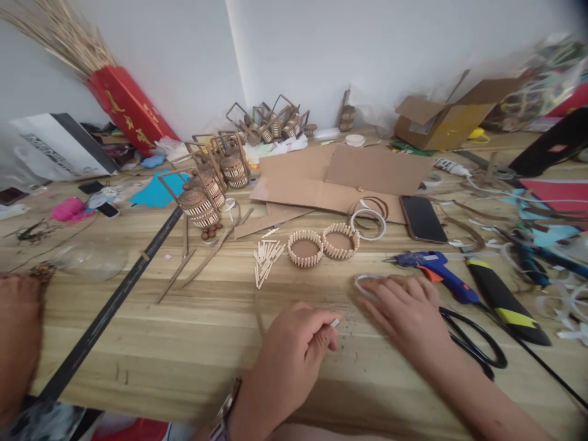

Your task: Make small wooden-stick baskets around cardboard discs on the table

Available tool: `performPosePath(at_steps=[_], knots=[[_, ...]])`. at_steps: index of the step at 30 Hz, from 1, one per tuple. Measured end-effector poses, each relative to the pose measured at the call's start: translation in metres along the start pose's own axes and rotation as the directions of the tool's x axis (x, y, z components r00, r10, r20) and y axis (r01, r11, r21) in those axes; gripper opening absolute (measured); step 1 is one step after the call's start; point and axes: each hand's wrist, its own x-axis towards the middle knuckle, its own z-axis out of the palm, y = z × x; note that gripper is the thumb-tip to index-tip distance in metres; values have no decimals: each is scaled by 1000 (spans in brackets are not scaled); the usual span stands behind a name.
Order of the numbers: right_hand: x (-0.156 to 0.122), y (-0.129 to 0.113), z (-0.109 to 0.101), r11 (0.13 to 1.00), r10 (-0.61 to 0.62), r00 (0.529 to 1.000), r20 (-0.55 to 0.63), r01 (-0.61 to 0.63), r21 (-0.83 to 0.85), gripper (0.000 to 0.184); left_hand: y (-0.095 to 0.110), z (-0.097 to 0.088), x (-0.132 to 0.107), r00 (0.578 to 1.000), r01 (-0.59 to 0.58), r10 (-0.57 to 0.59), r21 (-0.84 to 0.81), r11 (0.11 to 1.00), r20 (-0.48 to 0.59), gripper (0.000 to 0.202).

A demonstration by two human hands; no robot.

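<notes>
My left hand (294,355) is closed in a pinch, with the end of a small pale piece (335,323) showing past the thumb and finger. A thin brownish strip (260,315) shows behind that hand; whether it is held, I cannot tell. My right hand (408,309) lies with fingers stretched out over a white ring (362,280), which they partly cover. Farther back stand two round cardboard bases edged with short sticks, a left one (305,248) and a right one (340,240). Loose short sticks (267,262) lie beside them.
A blue glue gun (436,269), black-handled scissors (478,337) and a black-and-yellow cutter (508,300) lie at right. Cardboard (294,177) and a phone (422,218) are behind. Small lidded baskets (199,205) stand at left. Another person's arm (18,343) rests at far left.
</notes>
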Motion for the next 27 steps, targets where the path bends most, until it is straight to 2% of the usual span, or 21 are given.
performPosePath(at_steps=[2, 5, 8, 11, 13, 15, 17, 22, 25, 27], knots=[[-2, -4, 2, 993, 7, 996, 85, -17, 114, 27, 2, -1, 1, 1000, -22, 22, 16, 1000, 5, 24], [4, -20, -13, 909, 107, 978, 179, -169, 380, 27, 5, -1, 2, 998, -67, 66, 73, 995, 21, 30], [20, -43, -38, 690, 132, 911, 390, -367, 623, 25, 6, 2, 1, 995, -89, 82, 131, 987, 56, 43], [32, -60, -51, 515, 105, 833, 543, -513, 687, 29, 5, 5, -2, 994, -93, 82, 156, 983, 71, 56], [33, -63, -53, 473, 141, 823, 550, -544, 693, 30, 5, 5, -3, 992, -108, 95, 169, 980, 85, 61], [30, -59, -52, 478, 235, 830, 506, -552, 683, 30, 6, 2, -3, 990, -121, 103, 201, 972, 98, 62], [23, -50, -52, 484, 340, 818, 464, -575, 659, 30, 9, -2, -3, 992, -101, 81, 245, 964, 93, 59], [8, -29, -56, 405, 458, 739, 494, -668, 624, 31, 16, -15, -1, 994, -52, 27, 243, 969, 105, 46], [-1, -22, -58, 332, 562, 694, 450, -687, 646, 33, 16, -21, -3, 992, -30, 2, 216, 976, 126, 45], [-9, -16, -58, 324, 634, 658, 406, -703, 634, 32, 13, -26, -5, 992, 8, -35, 208, 978, 124, 45]])
